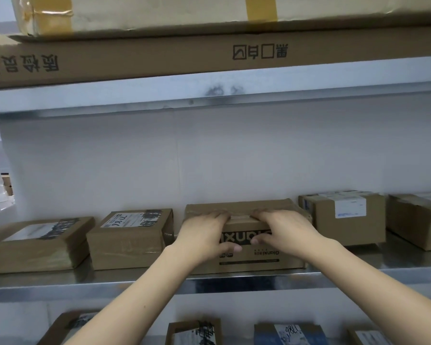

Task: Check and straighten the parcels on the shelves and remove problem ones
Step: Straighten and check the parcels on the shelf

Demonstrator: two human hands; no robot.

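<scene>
1. The brown cardboard parcel with upside-down black print sits at the front edge of the grey metal middle shelf.
2. The left hand and right hand each close their grip over its top front edge, with the fingers on the glossy taped top and the thumbs on the front. They hide part of the print.
3. The labelled cardboard box just to the left has its label partly scribbled out.
4. The lower-shelf parcels are cut off at the frame's bottom.

A parcel storeroom: metal shelves stacked in tiers hold rows of taped, labelled cardboard parcels.
</scene>
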